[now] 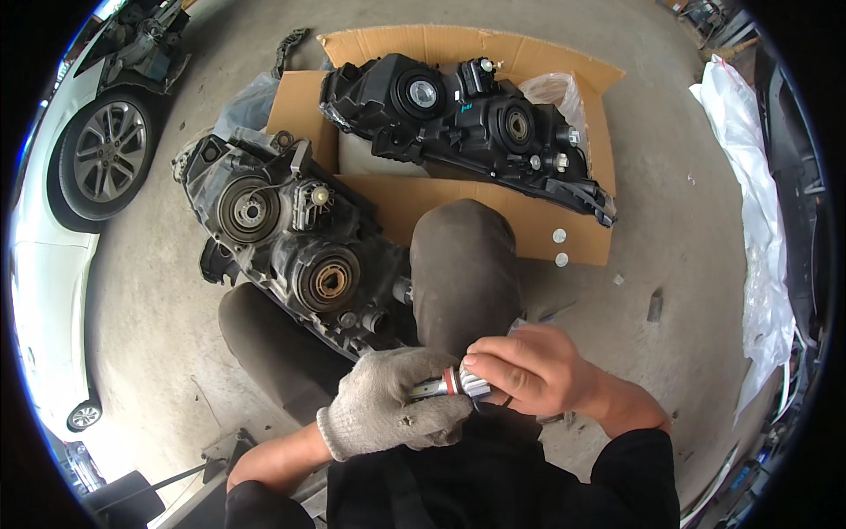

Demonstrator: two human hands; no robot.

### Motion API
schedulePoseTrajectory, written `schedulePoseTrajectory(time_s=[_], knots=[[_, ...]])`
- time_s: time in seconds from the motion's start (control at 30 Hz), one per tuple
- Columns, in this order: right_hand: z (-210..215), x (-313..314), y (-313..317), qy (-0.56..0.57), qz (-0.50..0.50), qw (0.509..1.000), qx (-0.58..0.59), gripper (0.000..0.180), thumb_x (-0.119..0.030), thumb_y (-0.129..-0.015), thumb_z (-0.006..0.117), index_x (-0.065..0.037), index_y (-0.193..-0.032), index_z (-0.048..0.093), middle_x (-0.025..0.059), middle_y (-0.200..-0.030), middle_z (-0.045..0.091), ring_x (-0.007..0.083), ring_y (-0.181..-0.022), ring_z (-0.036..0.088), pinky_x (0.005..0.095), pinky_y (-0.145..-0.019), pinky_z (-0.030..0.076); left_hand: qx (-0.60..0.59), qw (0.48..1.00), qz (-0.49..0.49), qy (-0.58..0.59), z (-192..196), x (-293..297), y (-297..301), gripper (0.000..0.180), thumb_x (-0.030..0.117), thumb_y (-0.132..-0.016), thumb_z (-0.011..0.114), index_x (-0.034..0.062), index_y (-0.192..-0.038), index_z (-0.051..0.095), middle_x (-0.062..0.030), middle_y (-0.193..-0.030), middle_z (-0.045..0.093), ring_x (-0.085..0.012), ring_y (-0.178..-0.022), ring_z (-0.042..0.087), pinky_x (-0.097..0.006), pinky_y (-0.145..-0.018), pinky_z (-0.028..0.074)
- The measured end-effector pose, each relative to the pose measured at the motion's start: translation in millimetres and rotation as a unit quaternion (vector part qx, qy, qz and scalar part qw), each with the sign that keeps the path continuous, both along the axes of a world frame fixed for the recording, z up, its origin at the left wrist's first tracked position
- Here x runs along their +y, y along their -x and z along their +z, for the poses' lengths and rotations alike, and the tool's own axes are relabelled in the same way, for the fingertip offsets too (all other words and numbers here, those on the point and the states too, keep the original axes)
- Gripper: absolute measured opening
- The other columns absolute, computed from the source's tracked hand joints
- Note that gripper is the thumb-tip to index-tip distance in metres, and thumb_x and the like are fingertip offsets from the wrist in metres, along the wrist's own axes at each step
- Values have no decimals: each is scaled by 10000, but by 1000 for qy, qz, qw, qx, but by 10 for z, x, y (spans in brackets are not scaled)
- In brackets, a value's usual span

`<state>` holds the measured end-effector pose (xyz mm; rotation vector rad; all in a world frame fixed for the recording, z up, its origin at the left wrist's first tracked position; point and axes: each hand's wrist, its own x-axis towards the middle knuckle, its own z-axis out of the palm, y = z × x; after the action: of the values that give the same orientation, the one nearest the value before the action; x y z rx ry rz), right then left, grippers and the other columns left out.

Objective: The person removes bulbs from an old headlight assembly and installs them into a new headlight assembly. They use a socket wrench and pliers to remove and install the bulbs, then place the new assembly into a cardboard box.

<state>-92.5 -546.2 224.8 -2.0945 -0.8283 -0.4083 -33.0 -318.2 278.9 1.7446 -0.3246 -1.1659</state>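
Observation:
Close to my body, my left hand, in a grey knit glove, is closed around the metal stem of an LED headlight bulb with a red ring and a finned silver base. My bare right hand pinches the finned end between thumb and fingers. Just ahead, a dusty headlight assembly leans against my legs, its round bulb openings facing up. A cleaner black headlight assembly lies back side up on an open cardboard box.
Two small round whitish discs are on the box's near flap. Clear plastic wrap shows inside the box. At the left stands a white car; at the right, white plastic sheeting lies beside a dark car part. Small debris dots the concrete floor.

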Motion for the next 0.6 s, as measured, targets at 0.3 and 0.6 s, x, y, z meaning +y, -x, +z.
schedulePoseTrajectory(time_s=[0.3,0.6], knots=[[69,-166,82,-171,43,929,325,511,-279,-930,690,-6,-1316,495,115,-1067,653,182,-845,651,302,-752,520,-251,968,-10,-5,108,-203,10,442,370,-789,803,43,-1058,675,-144,-855,697,-346,-772,695,-404,-667,555],[-70,-343,136,-524,-1,725,446,548,-389,-989,554,60,-1289,464,184,-992,639,98,-520,498,310,-572,481,-99,994,-17,44,98,-236,-101,658,297,-819,798,-33,-1308,507,-93,-778,702,-221,-729,725,-332,-661,563]])
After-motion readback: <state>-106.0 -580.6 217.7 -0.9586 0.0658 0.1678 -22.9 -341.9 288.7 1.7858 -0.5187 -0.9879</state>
